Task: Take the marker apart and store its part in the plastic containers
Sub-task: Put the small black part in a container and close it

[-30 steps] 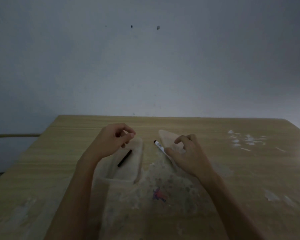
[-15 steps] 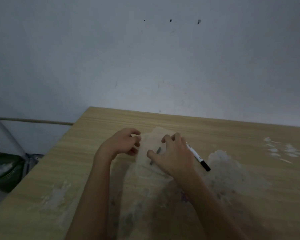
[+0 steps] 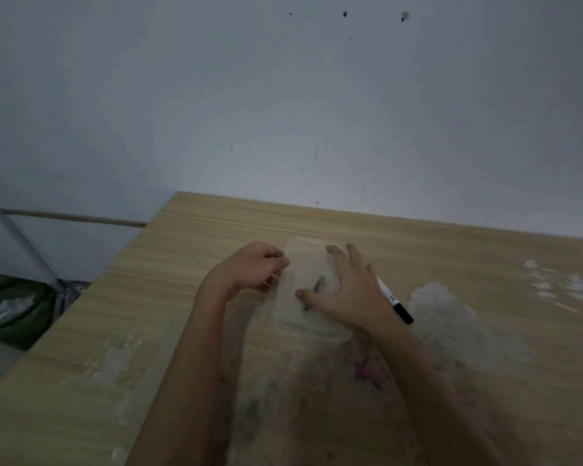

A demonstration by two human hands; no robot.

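The right hand [image 3: 347, 294] lies spread, fingers wide, on the translucent lid [image 3: 303, 264] of a container [image 3: 283, 326], a dark marker part [image 3: 318, 285] showing under its thumb. The marker [image 3: 393, 301] lies on the table [image 3: 182, 264] just behind its knuckles. The left hand [image 3: 249, 267] pinches the lid's left edge, with a green basket [image 3: 11, 312] far off left on the floor.

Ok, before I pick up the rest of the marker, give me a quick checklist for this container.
1. Dark marker part inside the plastic container: ok, seen through the translucent lid.
2. Lid snapped shut all round: cannot tell.
3. Left hand steadying the container's left edge: ok.
4. Right hand free to reach: not ok, it is flat on the lid.
5. Marker body within reach: ok, on the table just right of the right hand.
6. Second container: cannot tell, none clearly in view.
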